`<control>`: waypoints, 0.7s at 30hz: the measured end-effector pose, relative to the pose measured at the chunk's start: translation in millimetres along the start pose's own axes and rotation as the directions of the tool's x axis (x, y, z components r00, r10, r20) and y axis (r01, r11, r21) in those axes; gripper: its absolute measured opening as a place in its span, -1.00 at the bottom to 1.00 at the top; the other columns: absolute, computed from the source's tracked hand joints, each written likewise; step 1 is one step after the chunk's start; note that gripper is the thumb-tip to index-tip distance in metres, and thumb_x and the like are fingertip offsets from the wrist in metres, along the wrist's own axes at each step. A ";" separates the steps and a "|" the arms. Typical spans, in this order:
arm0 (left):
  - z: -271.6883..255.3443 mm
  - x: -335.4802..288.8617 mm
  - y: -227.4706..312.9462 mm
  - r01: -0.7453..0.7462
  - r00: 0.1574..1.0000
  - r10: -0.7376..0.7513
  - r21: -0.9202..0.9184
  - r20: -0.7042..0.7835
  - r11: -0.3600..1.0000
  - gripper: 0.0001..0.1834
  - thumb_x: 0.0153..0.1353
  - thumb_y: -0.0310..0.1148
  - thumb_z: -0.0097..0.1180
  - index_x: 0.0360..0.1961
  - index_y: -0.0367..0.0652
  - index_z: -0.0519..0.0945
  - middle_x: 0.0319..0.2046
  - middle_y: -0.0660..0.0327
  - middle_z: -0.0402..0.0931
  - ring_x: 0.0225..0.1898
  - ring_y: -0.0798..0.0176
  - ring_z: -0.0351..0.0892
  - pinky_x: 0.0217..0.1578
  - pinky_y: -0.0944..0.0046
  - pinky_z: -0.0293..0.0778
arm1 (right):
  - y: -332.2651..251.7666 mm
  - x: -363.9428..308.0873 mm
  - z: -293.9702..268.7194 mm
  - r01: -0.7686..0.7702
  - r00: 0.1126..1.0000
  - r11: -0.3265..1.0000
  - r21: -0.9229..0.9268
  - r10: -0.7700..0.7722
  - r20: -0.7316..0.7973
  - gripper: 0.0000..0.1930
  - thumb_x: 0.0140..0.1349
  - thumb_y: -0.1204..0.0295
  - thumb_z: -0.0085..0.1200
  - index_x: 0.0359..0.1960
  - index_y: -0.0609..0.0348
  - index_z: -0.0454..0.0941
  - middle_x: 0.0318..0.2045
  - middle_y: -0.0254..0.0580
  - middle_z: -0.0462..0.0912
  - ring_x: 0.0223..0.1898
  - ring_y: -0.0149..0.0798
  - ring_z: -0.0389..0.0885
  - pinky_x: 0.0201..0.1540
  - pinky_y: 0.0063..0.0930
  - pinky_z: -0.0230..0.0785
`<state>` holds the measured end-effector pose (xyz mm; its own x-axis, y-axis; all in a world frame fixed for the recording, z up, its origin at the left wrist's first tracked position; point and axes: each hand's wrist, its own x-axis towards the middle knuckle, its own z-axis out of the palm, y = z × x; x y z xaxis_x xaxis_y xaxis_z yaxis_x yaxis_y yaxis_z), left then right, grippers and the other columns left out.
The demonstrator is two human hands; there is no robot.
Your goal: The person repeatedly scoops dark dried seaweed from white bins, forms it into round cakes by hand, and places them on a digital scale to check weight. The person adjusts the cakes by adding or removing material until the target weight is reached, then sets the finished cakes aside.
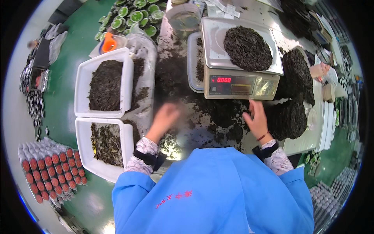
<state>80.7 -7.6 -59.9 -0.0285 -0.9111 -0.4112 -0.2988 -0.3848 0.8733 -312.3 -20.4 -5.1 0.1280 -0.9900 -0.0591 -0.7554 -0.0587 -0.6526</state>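
My right hand (257, 121) is at the front edge of a tabletop weighing scale (230, 86), its fingers stretched out and apart with nothing in them. The fingertips are at the scale's lower rim; whether they touch it I cannot tell. On the scale's metal plate lies a dark, round, flat cake (248, 48) of what looks like dried leaf or seaweed. My left hand (167, 116) is over the crumb-strewn table (177, 136), right of the white bins, smeared by motion. Stacked dark cakes (290, 117) stand just right of my right hand.
Two white bins (127, 84) of dark loose material stand at the left. A shallow white tray (192, 62) lies partly under the scale; a clear round tub (183, 17) is behind it. An orange scoop (109, 42) and green-lidded round packs (136, 16) are at the far left.
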 end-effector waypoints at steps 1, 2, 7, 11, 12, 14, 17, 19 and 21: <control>14.7 -3.5 -42.4 0.104 0.993 -0.109 0.123 0.036 0.987 -0.57 0.15 -0.24 0.28 -0.07 -0.25 0.43 -0.24 0.21 0.46 -0.22 0.34 0.45 -0.21 0.34 0.43 | 32.0 -26.4 24.8 -0.250 0.968 0.966 0.074 0.247 0.041 -0.25 0.01 0.42 0.30 0.28 0.15 0.24 0.03 0.05 0.43 -0.03 0.01 0.50 0.04 -0.29 0.40; 22.4 -8.3 -94.9 0.119 0.992 -0.128 0.316 0.008 0.941 -0.49 0.09 -0.18 0.33 -0.10 -0.30 0.41 -0.22 0.11 0.45 -0.21 0.19 0.46 -0.17 0.20 0.44 | 72.0 -60.6 52.0 -0.486 0.873 0.863 0.135 0.475 0.107 -0.16 0.02 0.37 0.32 0.34 0.17 0.14 0.10 0.13 0.39 0.02 0.05 0.49 0.06 -0.32 0.40; 45.2 -45.3 -172.8 0.654 0.741 -0.567 0.201 -0.359 0.729 -0.19 -0.03 -0.24 0.35 0.16 -0.38 0.23 0.14 -0.26 0.15 0.17 -0.24 0.21 0.22 0.04 0.21 | 155.0 -157.1 116.1 -0.935 0.354 0.308 0.175 0.835 0.421 0.13 -0.09 0.20 0.43 0.42 0.23 -0.12 0.32 0.34 0.11 0.30 0.24 0.20 0.28 -0.10 0.21; 41.7 -3.2 -179.2 0.422 0.868 -0.293 0.281 -0.402 0.862 -0.06 -0.01 -0.30 0.34 0.31 -0.34 0.07 0.22 -0.24 0.01 0.22 -0.22 0.14 0.27 0.08 0.16 | 183.0 -113.2 150.1 -0.812 0.583 0.575 0.102 0.788 0.198 0.18 -0.13 0.12 0.44 0.42 0.24 -0.14 0.32 0.33 0.12 0.31 0.24 0.16 0.30 -0.05 0.14; 40.3 15.5 -165.7 0.298 0.910 -0.170 0.312 -0.378 0.902 -0.06 -0.01 -0.31 0.34 0.31 -0.34 0.06 0.22 -0.25 0.03 0.22 -0.22 0.16 0.26 0.08 0.17 | 179.1 -90.2 154.7 -0.772 0.634 0.629 0.091 0.753 0.178 0.18 -0.13 0.12 0.44 0.42 0.25 -0.14 0.32 0.32 0.12 0.30 0.24 0.17 0.30 -0.06 0.15; 37.8 53.3 -127.0 0.220 0.921 -0.054 0.401 -0.385 0.889 -0.06 -0.01 -0.31 0.35 0.30 -0.36 0.06 0.22 -0.22 0.04 0.22 -0.23 0.16 0.23 0.08 0.21 | 165.8 -43.8 161.5 -0.652 0.753 0.758 0.018 0.644 0.138 0.18 -0.14 0.14 0.45 0.41 0.26 -0.14 0.32 0.30 0.12 0.29 0.23 0.19 0.29 -0.08 0.16; 38.0 102.9 -94.8 0.242 0.839 -0.041 0.304 -0.543 0.921 0.01 -0.01 -0.23 0.41 0.32 -0.40 0.03 0.24 -0.21 0.10 0.24 -0.10 0.19 0.22 0.10 0.22 | 158.4 -2.9 187.7 -0.456 0.887 0.887 0.073 0.446 0.120 0.16 -0.16 0.18 0.46 0.39 0.29 -0.10 0.27 0.27 0.18 0.26 0.20 0.24 0.27 -0.13 0.21; 35.0 133.8 -103.9 0.187 0.745 -0.134 0.013 -0.653 0.982 0.04 0.00 -0.19 0.42 0.33 -0.42 0.01 0.24 -0.19 0.15 0.24 -0.03 0.23 0.22 0.12 0.22 | 147.6 10.8 201.4 -0.460 0.887 0.869 0.182 0.437 0.153 0.09 -0.16 0.21 0.46 0.34 0.32 -0.02 0.20 0.23 0.26 0.21 0.15 0.32 0.21 -0.17 0.28; 35.0 152.0 -99.1 0.072 0.677 -0.251 -0.277 -0.692 0.958 -0.04 0.07 -0.21 0.39 0.31 -0.45 0.07 0.23 -0.10 0.24 0.18 0.05 0.31 0.19 0.18 0.25 | 128.1 20.0 208.1 -0.585 0.810 0.763 0.275 0.533 0.244 -0.02 -0.15 0.25 0.46 0.26 0.36 0.10 0.09 0.18 0.35 0.12 0.08 0.42 0.11 -0.21 0.37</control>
<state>72.7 -102.8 -218.1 0.7161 -0.6222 -0.3165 -0.0243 -0.4753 0.8795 -272.8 -21.0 -247.0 -0.1420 -0.8022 -0.5800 -0.4750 0.5693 -0.6710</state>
